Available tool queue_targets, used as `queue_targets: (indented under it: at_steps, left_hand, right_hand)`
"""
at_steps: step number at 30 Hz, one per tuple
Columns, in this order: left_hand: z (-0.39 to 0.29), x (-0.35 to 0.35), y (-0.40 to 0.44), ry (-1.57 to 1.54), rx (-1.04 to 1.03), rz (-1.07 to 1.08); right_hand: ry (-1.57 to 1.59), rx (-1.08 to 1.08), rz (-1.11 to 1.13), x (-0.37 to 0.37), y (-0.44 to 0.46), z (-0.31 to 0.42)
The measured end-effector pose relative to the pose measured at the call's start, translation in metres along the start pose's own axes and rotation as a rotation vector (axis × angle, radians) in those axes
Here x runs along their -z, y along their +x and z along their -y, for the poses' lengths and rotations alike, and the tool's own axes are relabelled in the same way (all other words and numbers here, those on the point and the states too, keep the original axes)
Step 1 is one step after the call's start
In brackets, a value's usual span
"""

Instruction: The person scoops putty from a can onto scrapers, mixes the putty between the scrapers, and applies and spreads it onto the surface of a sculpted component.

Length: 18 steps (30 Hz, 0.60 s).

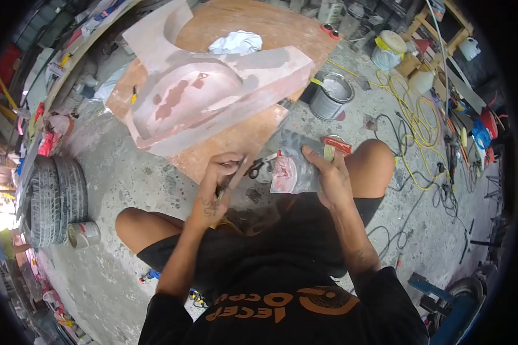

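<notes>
A flat grey plate (305,150) with pinkish-red paste (285,173) on it is held in my right hand (331,175), thumb on top. My left hand (217,179) is closed around a thin, blurred spreader (236,176), left of the plate. Between the hands lies a pair of black-handled scissors (255,171). Ahead, a large pinkish-white molded part (195,100) with darker red patches rests on a wooden board (204,150). Beside my right hand is a red object (336,145).
An open can (331,96) stands right of the board, and a white cloth (236,43) lies at its far side. Yellow hose (420,129) and dark cables (406,233) run over the right floor. Tires (57,201) and a small can (84,234) stand at the left.
</notes>
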<state>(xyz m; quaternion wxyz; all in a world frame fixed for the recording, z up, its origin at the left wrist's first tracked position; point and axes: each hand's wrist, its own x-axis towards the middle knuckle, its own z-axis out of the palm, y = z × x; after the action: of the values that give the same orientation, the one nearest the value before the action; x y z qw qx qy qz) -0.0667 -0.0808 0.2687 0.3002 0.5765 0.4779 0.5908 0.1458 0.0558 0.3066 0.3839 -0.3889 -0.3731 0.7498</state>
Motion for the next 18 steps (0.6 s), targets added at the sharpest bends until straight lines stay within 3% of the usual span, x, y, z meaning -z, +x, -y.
queue_targets:
  at_steps: [5,8,9,12,13,15,17,18]
  left_hand:
    - [-0.023,-0.025,-0.006,-0.08,-0.219,-0.285]
    - [-0.036,-0.023,-0.001,0.413,-0.393,0.041]
    - [-0.024,-0.021,-0.008,0.453,-0.41,0.046]
    - [-0.006,0.003,-0.014,0.505,-0.311,0.048]
    - [-0.017,0.019,-0.012,0.738,-0.129,0.28]
    - [-0.01,0.032,-0.014,0.658,-0.094,0.199]
    - [-0.027,0.027,-0.003,0.638,-0.092,0.092]
    - [-0.041,0.021,0.008,0.66,-0.103,0.15]
  right_hand:
    - [-0.048,0.088,-0.007,-0.014,-0.003,-0.041]
    - [-0.217,0.169,-0.103,-0.032,-0.018,-0.051]
    - [-0.077,0.122,-0.043,-0.028,-0.019,-0.051]
    - [0.221,-0.038,-0.012,-0.032,-0.019,-0.031]
    - [0.14,-0.024,-0.03,-0.027,-0.019,-0.031]
    - [-0.181,0.072,-0.061,-0.01,-0.01,-0.039]
    - [-0.431,0.034,-0.029,-0.001,-0.008,-0.035]
    - [-0.443,-0.083,0.026,-0.011,-0.013,-0.004]
